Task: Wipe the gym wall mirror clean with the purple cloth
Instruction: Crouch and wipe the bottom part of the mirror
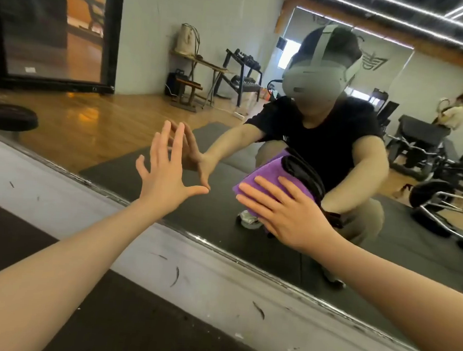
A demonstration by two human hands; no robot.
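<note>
The wiping itself appears to be in hand: the right hand lies flat with fingers spread over the purple cloth, pressing it against the wall mirror low on the glass, a short way above the mirror's bottom edge. The left hand is released and empty, its palm open and fingers fanned, fingertips meeting their own reflection on the glass to the left of the cloth, seemingly as a brace. The cloth looks like a soft, folded microfibre pad with a fine nap, bunched thicker at its upper end; the glass is smooth and glossy, reflecting a wooden floor and dark mats. Below the mirror's edge runs a scuffed pale wall strip with dark marks. The next move likely calls for steady flat pressure while sliding the cloth in overlapping passes across glass not yet covered.
</note>
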